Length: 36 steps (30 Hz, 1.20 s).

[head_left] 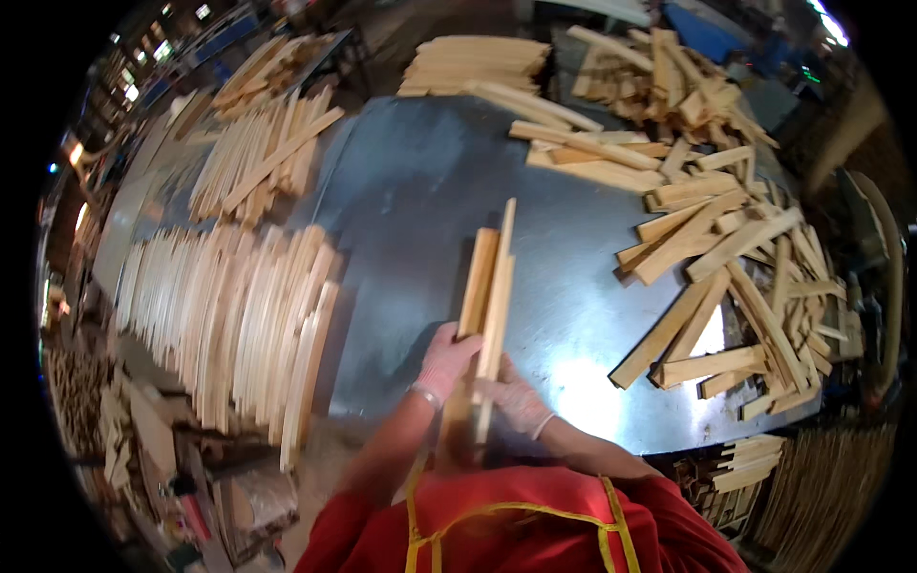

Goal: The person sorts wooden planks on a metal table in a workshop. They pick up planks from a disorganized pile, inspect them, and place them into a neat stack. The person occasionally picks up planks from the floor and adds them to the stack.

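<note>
Close in front of my body, both gloved hands hold a few long wooden strips (496,307) that point away from me over the metal tabletop (411,220). My left hand (449,363) is closed around a darker, thicker strip (479,282) on the left side. Against the paler strips on the right, my right hand (516,393) is closed, its fingers partly hidden behind the wood. The strips' far ends are uneven, one reaching farther than the others. Their near ends come close to my red apron (516,487).
Left of me lies a long row of strips side by side (229,325), with another stack (263,158) beyond it. A loose heap of short wooden pieces (726,286) covers the right side. Neatly stacked boards (475,65) stand at the far edge, beside another pile (669,81).
</note>
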Tool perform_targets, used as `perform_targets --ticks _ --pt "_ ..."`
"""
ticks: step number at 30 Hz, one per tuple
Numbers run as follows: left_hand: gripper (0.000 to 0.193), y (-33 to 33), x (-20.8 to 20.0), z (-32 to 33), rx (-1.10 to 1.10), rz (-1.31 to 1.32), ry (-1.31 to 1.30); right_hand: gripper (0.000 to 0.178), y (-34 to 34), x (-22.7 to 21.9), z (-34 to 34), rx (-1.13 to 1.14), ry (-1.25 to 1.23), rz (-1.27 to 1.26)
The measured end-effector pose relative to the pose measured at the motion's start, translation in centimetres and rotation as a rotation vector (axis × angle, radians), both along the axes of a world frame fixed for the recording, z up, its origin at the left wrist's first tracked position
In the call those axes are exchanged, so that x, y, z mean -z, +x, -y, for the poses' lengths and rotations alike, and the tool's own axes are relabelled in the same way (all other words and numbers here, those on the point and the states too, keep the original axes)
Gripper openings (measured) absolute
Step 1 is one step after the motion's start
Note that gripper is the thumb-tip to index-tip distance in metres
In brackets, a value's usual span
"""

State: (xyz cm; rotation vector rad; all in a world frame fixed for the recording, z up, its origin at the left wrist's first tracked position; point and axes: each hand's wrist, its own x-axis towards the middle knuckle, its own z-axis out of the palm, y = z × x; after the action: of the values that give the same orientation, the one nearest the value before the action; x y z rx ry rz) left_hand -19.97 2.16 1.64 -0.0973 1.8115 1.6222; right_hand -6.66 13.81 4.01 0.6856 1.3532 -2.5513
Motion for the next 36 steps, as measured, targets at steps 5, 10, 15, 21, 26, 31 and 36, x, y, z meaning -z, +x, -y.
perform_targets --ticks 5,10,15,21,26,31,36 --pt "0.103 3.2 -3.4 2.8 0.363 -0.426 -0.646 0.074 -0.4 2.9 5.1 -0.304 0.614 0.252" --pt "0.103 2.6 -1.6 4.7 0.386 -0.425 -0.472 0.049 0.8 6.3 5.4 -0.084 0.06 0.168" --pt "0.087 -1.4 6.4 9.4 0.329 -0.597 -0.237 0.02 1.9 3.2 4.2 0.125 -0.023 0.113" --pt "0.072 -1.4 -1.6 18.5 0.547 -0.875 -1.279 0.017 9.0 8.9 -5.1 0.262 0.786 0.048" --pt "0.08 -2.5 -3.8 25.5 0.343 -0.89 -1.645 0.028 4.8 -9.4 -21.5 0.249 1.156 0.357" --pt "0.09 -2.1 4.2 16.8 0.478 -1.209 -1.385 0.06 1.3 -21.9 -45.4 1.008 1.064 -0.121" --pt "0.085 6.5 1.5 -5.2 0.74 -0.949 -0.758 0.072 9.9 -2.4 -50.5 0.987 1.192 0.186"
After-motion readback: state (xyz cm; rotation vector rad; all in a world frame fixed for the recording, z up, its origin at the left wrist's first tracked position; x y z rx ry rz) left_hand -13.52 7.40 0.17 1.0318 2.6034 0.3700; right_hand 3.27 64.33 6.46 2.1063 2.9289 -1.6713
